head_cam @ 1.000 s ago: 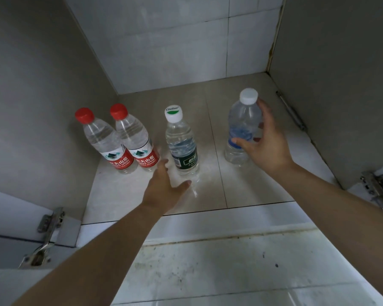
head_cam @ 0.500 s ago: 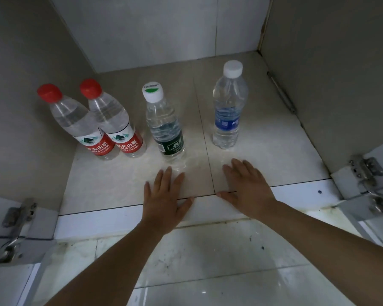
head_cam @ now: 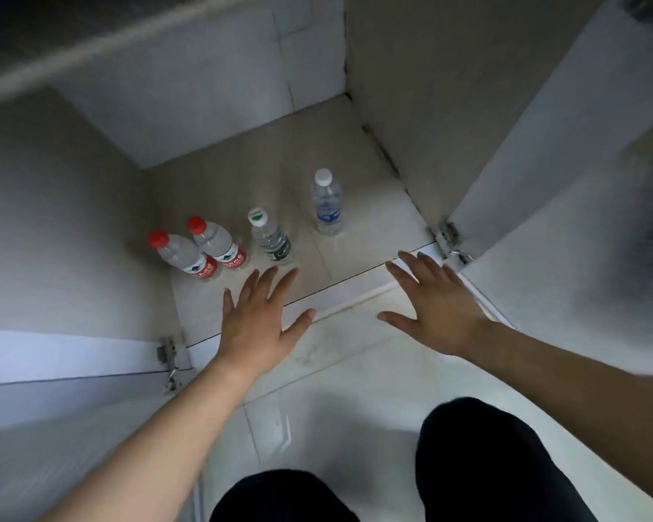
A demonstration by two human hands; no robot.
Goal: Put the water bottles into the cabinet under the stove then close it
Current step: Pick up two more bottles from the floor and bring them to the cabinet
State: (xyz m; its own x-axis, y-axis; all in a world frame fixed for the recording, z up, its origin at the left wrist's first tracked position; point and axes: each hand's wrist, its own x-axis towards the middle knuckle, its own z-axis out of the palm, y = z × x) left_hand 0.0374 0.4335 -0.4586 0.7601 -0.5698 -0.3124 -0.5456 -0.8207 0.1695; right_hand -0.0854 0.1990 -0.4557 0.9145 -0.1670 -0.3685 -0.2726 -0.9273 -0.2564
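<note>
Cabinet floor [head_cam: 355, 175]: red-capped pair [head_cam: 219, 250], green-label bottle [head_cam: 272, 241], blue-label bottle [head_cam: 328, 205] standing upright inside. You are hovering left hand [head_cam: 257, 325] and right hand [head_cam: 438, 307] at threshold, fingers spread, grasping nothing. Left door [head_cam: 53, 356], right door [head_cam: 543, 145] standing open: closing likely remaining.

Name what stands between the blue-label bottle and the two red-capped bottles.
In the head view, one green-label bottle stands there, apart from the blue-label bottle and the red-capped bottles.

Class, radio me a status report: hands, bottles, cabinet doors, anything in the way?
Left hand, right hand open, empty. Four water bottles upright inside cabinet. Left door, right door open; nothing seen blocking them.
</note>
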